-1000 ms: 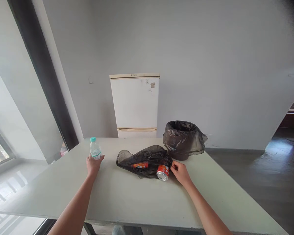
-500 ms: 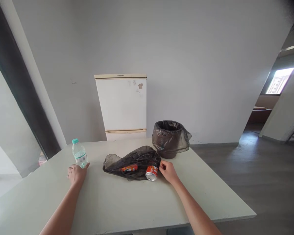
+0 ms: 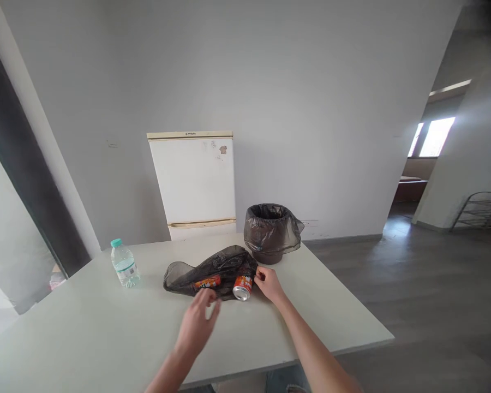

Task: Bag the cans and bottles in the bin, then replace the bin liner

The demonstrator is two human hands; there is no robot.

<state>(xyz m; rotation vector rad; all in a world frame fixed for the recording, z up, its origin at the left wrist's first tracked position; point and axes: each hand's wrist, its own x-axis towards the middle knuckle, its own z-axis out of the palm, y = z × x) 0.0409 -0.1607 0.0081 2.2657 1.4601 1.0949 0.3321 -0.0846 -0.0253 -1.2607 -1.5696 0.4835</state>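
Note:
A dark, see-through plastic bag [image 3: 225,262] lies crumpled on the table. One red-orange can [image 3: 242,287] pokes out of its right end, silver end toward me, and another orange can [image 3: 208,282] shows through the film. My right hand [image 3: 269,283] pinches the bag's edge just right of the first can. In front of the bag's near edge is my left hand [image 3: 200,316], thumb and fingers apart, with nothing in it. A clear plastic bottle [image 3: 125,267] with a green cap stands upright at the left, away from both hands.
A bin [image 3: 272,234] lined with a dark bag stands at the table's far right, behind the plastic bag. Beyond the white table [image 3: 85,327] a white refrigerator [image 3: 194,180] stands against the grey wall. Dark floor lies to the right.
My left hand has left the bottle and moved right to the front of the bag. My right hand keeps its pinch on the bag. The whole view has turned slightly right.

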